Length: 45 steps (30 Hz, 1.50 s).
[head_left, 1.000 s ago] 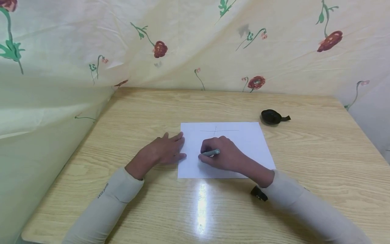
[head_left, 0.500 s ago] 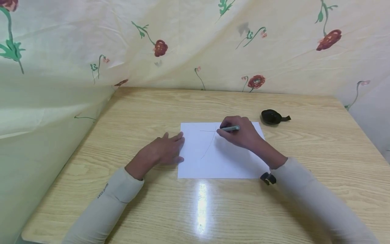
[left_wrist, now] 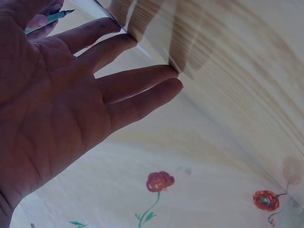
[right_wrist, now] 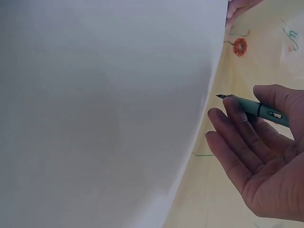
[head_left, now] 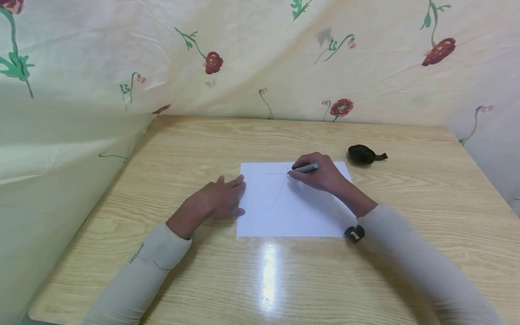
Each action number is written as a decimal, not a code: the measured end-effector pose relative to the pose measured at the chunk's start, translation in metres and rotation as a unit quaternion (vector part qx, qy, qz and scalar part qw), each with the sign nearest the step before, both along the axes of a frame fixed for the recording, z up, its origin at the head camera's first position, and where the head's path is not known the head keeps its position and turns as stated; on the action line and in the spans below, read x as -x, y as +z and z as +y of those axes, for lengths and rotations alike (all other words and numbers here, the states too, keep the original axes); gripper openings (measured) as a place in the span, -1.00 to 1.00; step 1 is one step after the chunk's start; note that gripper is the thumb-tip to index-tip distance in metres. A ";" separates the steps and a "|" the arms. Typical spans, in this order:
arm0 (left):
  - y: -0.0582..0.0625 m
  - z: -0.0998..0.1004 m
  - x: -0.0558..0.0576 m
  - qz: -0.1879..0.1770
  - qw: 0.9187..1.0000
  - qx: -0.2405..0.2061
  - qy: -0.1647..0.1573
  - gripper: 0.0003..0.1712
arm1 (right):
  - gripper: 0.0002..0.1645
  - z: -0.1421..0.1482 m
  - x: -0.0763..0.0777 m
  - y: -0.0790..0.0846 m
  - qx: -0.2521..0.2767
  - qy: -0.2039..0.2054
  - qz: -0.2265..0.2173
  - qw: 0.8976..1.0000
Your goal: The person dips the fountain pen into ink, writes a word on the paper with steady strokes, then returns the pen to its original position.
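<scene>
The work in hand looks like drawing lines on the paper (head_left: 300, 219), which lies flat near the middle of the desk (head_left: 203, 280). The hands are apart. The right hand (head_left: 318, 174) pinches the pen (head_left: 307, 168) between thumb and fingers over the upper part of the paper, the nib (head_left: 288, 173) at or just above the spot where two thin lines meet; whether it presses on the paper I cannot tell. The left hand (head_left: 221, 198) grips nothing: its fingers are spread and fairly straight, the tips at the paper's left edge, apparently to steady it. One line (head_left: 276, 174) runs level towards the nib, its farther end, if any, hidden by the right hand. The other, a curve (head_left: 279, 195), starts a little above the crossing and sweeps down and to the left. With the nib at the crossing, the step seems to be the start of another stroke or the join of one. The next move, I judge, calls for a light, even pull of the pen from that point, with the left hand keeping its place so that the paper does not slide. The black dish (head_left: 360, 154), beyond the paper's far right corner, plays no part here.
</scene>
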<state>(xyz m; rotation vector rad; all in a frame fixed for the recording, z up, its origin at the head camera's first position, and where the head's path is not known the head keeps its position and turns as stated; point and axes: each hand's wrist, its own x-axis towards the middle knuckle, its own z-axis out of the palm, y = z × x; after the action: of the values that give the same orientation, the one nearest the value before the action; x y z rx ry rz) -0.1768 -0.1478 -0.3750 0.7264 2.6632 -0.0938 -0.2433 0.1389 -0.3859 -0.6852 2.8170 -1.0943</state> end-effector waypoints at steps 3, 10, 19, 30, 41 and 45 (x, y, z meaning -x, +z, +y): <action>0.001 0.000 0.000 -0.004 1.000 -0.004 0.003 -0.12 | -0.80 -0.001 0.002 0.000 -0.005 -0.003 -0.002 1.000; 0.002 -0.001 0.002 -0.005 1.000 -0.006 0.001 -0.12 | -0.79 -0.002 0.005 -0.001 -0.014 -0.005 0.001 1.000; -0.001 0.000 0.006 0.001 1.000 -0.002 -0.002 -0.12 | -0.80 -0.003 0.008 -0.002 -0.016 -0.008 -0.011 1.000; -0.001 0.003 0.007 -0.001 1.000 -0.005 0.011 -0.13 | -0.81 -0.002 0.013 -0.003 -0.017 -0.014 -0.006 1.000; 0.002 0.002 -0.001 -0.007 1.000 -0.004 0.007 -0.12 | -0.80 -0.003 0.000 0.001 -0.024 -0.008 -0.004 1.000; 0.003 0.001 -0.004 -0.011 1.000 -0.007 0.007 -0.12 | -0.79 -0.003 -0.004 0.002 -0.029 -0.010 -0.011 0.999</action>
<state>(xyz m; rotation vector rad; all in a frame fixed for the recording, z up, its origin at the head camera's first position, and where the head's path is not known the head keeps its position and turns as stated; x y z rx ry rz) -0.1727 -0.1467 -0.3721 0.7097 2.6506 -0.0647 -0.2388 0.1356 -0.3838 -0.6363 2.8307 -1.0122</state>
